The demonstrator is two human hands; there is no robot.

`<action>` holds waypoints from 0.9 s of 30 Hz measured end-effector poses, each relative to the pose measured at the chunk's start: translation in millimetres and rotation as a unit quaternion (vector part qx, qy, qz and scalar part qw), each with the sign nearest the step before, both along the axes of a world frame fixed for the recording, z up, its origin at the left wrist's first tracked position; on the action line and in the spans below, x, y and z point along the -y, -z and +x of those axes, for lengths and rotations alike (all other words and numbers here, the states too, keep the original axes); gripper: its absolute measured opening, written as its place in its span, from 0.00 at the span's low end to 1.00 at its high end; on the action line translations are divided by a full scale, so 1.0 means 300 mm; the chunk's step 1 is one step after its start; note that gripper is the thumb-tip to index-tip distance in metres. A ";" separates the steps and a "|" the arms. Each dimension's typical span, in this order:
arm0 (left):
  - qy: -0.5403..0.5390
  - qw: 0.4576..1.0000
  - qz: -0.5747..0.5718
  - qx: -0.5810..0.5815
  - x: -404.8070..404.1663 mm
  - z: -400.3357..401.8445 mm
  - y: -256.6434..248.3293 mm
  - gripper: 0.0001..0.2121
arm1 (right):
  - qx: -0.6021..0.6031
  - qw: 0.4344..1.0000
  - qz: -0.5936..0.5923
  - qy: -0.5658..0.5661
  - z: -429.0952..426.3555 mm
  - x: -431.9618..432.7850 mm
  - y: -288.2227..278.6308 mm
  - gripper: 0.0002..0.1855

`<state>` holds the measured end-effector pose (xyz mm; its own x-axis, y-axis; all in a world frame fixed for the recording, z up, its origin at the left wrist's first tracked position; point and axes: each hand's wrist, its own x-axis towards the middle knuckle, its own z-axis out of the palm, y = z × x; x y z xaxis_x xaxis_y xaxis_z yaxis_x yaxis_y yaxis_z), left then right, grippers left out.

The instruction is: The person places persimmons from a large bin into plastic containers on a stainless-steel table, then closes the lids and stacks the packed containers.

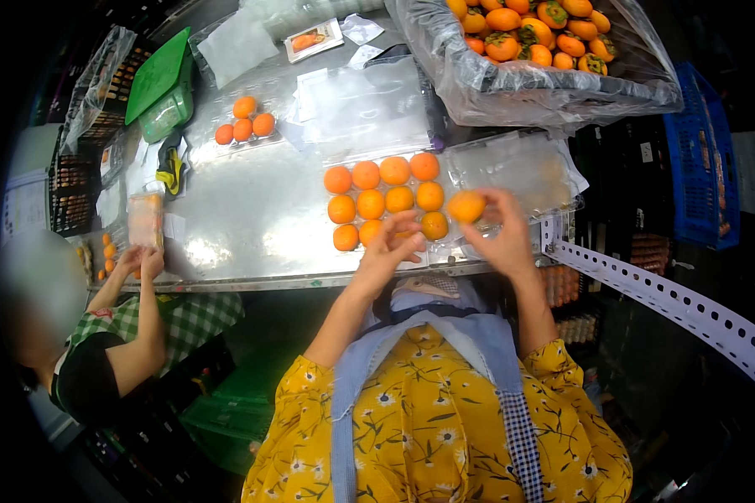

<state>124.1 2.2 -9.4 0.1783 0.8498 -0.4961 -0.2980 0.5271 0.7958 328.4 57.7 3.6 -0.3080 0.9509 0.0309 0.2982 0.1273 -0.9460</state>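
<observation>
My right hand holds a single persimmon between thumb and fingers, just right of a block of orange persimmons. Those fruit sit in neat rows, smooth side up, in clear plastic trays on the metal table. Over the front row hovers my left hand, its fingers apart and curled, with nothing in it. It partly hides the front-row fruit, and whether it touches any of them I cannot tell. Clear plastic packaging lies flat right of the block, and more clear plastic packaging lies behind it.
A plastic-lined crate of persimmons stands at the back right. Farther left, a clear tray holds several persimmons. A green-lidded tub and black-yellow gloves lie beyond. A co-worker's hands hold a pack. A perforated metal bar juts out right.
</observation>
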 end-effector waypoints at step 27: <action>-0.073 0.996 -0.028 -0.053 -0.002 -0.092 0.057 0.09 | 0.142 0.955 0.149 0.215 0.059 -0.299 0.140 0.24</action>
<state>96.4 2.7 -26.4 -0.0013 0.8336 -0.5524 -0.2913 0.5281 0.7976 346.0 147.4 -38.5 0.0727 0.9532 0.2933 0.6219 0.1866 -0.7606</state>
